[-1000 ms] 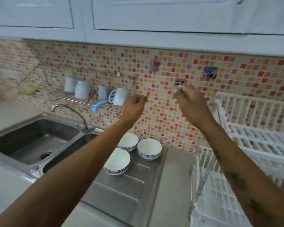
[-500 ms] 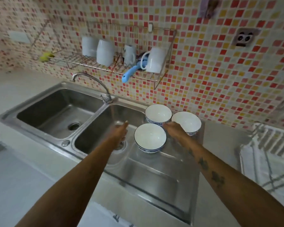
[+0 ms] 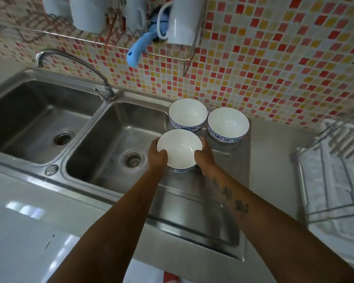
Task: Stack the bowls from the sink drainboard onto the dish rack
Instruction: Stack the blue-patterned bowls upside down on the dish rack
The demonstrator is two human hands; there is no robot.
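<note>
The near bowl (image 3: 179,149) is gripped from both sides. The left hand (image 3: 157,155) is closed on its left rim, with the thumb laid over the edge into the white inside and the fingers hidden beneath. The right hand (image 3: 205,155) is closed on its right rim in the same way, thumb over the edge, and dark marks are seen along that forearm. Whether the near bowl is lifted or rests on the drainboard (image 3: 192,211) cannot be told; its blue-patterned base is seen just above the steel.

All places below are given from the near bowl. Just behind it, a second bowl (image 3: 187,114) is set upright on the drainboard, white inside with a blue band outside. Behind and to the right, a third bowl (image 3: 228,123) of the same kind is set upright, its rim very close to the second bowl's; contact cannot be told. To the left, the nearer sink basin (image 3: 110,127) is seen with its drain, and farther left a second basin (image 3: 29,113). Behind and to the left, a curved tap (image 3: 78,62) rises between the basins. Well behind and above, a wire shelf (image 3: 110,42) is fixed to the mosaic tile wall (image 3: 274,68), and white mugs (image 3: 182,19) are stood on it with a blue handle (image 3: 138,49) hanging over its front. Well to the right, the white dish rack (image 3: 335,180) with its metal wire frame is placed on the surface (image 3: 274,170), apart from the drainboard.
</note>
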